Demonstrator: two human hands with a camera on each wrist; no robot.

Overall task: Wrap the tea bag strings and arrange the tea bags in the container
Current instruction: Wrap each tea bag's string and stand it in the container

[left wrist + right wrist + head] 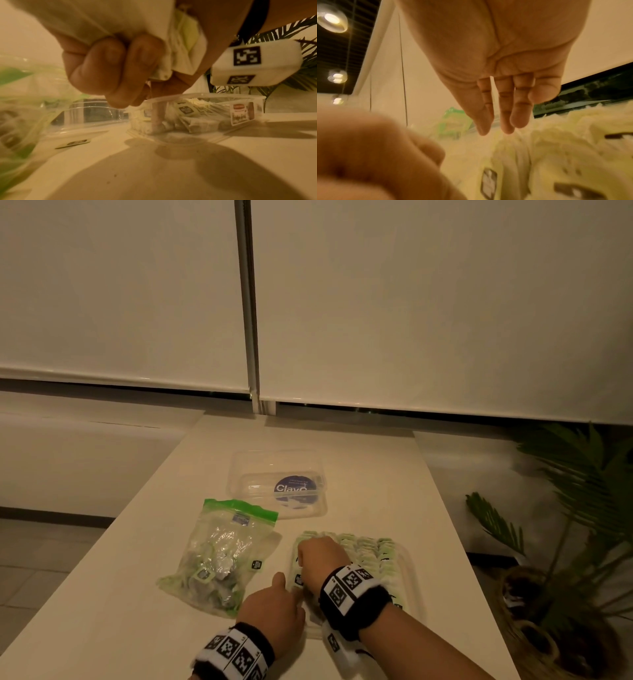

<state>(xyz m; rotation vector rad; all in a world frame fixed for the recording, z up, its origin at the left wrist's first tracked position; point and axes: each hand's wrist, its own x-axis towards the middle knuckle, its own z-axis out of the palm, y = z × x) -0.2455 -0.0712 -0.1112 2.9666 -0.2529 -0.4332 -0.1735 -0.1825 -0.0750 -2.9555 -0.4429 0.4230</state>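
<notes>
A clear plastic container point(409, 568) near the table's front holds rows of pale green tea bags point(371, 549), their dark tags showing among the tea bags point(559, 155). My right hand point(320, 556) hangs over its left end with straight fingers point(506, 115) pointing down onto the bags. My left hand point(277, 604) is at the near left corner, fingers point(116, 70) curled round a pale tea bag point(185, 35). One finger point(157, 115) reaches down inside the container wall point(240, 106).
A green-topped zip bag point(215, 556) with more tea bags lies left of the container. The clear lid point(279, 484) with a blue sticker lies behind it. A potted palm point(582, 525) stands off the table's right edge. Window blinds are beyond.
</notes>
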